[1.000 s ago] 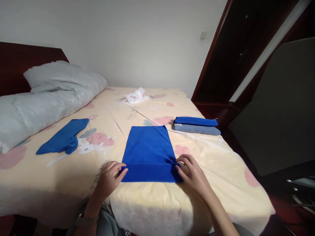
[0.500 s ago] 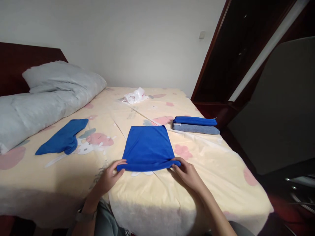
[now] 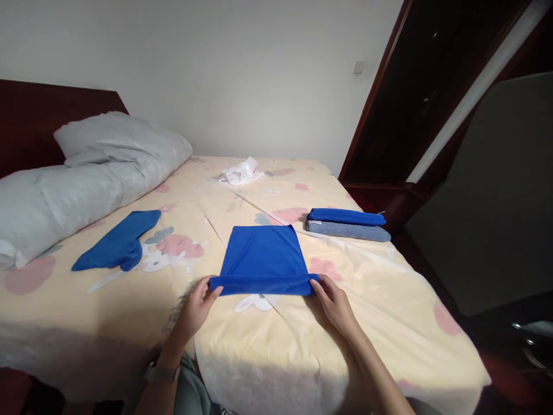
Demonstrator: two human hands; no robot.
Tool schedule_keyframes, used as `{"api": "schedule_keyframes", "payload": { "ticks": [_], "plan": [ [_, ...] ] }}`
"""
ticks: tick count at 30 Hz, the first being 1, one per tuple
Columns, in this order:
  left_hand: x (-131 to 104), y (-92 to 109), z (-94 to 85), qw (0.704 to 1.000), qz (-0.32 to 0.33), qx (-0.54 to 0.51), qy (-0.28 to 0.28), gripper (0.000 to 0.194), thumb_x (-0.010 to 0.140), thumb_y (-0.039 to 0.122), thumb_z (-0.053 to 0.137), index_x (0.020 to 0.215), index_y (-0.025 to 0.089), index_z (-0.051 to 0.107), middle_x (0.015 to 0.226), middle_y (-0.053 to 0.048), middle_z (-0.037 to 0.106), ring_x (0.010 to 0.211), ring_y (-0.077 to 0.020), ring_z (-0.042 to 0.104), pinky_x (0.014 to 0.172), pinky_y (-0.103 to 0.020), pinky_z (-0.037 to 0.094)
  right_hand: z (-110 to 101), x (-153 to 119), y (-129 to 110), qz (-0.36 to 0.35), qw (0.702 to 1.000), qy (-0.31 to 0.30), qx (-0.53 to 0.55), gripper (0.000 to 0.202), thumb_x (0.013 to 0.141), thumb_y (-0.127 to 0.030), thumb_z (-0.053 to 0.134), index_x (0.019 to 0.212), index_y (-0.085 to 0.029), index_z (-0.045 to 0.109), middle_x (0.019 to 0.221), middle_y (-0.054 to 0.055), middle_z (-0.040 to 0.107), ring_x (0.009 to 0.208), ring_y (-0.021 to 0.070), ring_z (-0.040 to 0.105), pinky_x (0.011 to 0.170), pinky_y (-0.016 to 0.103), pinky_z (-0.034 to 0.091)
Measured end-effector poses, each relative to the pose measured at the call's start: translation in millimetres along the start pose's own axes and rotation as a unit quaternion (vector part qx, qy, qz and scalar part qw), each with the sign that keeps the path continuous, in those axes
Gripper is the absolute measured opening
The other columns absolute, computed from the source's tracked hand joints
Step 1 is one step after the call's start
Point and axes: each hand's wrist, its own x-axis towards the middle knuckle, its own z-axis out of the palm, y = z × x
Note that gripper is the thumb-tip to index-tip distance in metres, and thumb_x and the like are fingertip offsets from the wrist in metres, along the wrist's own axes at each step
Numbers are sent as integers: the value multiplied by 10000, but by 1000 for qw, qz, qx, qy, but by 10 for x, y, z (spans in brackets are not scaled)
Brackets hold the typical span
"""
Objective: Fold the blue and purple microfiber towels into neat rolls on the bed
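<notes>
One blue cloth [image 3: 264, 252] lies on a bed [image 3: 389, 314], its near edge turned into a band [image 3: 263, 285] running left to right; the left hand [image 3: 199, 305] pinches one end, the right hand [image 3: 337, 305] the other, equally near, the flat part stretching away beyond. Two cloth bundles [image 3: 348, 231] sit farther right. The band's underside is hidden; both forearms [image 3: 372, 358] are cut off below

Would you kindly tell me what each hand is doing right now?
Left hand: closed on the left end of the blue cloth's folded edge.
Right hand: closed on that edge's right end.
</notes>
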Motion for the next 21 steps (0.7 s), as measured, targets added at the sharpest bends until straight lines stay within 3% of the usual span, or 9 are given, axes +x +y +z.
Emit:
{"api": "schedule_keyframes", "payload": {
  "ticks": [5,8,11,14,18,21],
  "plan": [
    [-36,-3,6,1000,2,16,-13,418,912,502,552,1210,210,556,1060,-76,679,1019,-223,674,892,-337,549,-99,-84,-24,35,998,-35,-37,473,932,-619,475,987,-193,673,805,49,726,766,228,671,681,303,490],
    [-66,-30,16,994,13,107,-20,490,915,507,545,1308,216,521,940,-41,648,820,-185,671,765,-309,562,-114,-101,7,72,994,-59,-58,447,907,-608,511,958,-198,684,687,27,703,664,217,656,590,291,460],
    [-76,-46,30,979,58,194,-4,470,926,483,534,1317,223,534,878,-18,618,704,-166,624,719,-312,550,-100,-93,35,92,989,-72,-93,404,903,-567,519,1067,-228,667,699,16,724,650,226,674,588,301,472],
    [-65,-15,24,964,109,243,14,406,940,437,530,1284,225,579,1001,-61,630,748,-178,634,780,-342,553,-121,-80,31,62,975,-43,-209,377,911,-506,527,1188,-267,618,793,22,735,729,253,690,645,340,498],
    [-75,117,-32,946,186,261,54,268,949,362,546,1153,231,660,1146,-102,617,1014,-236,647,967,-403,513,-252,-110,-70,-63,962,40,-263,309,934,-426,529,1169,-253,631,1127,100,686,1054,287,643,891,418,509],
    [-115,238,-71,944,219,245,0,284,924,311,581,1194,246,642,1328,-110,575,1259,-276,544,1080,-438,453,-333,-175,-181,-132,966,-66,-214,310,919,-372,580,1211,-283,633,1321,86,600,1241,270,551,1049,425,453]
  ]
}}
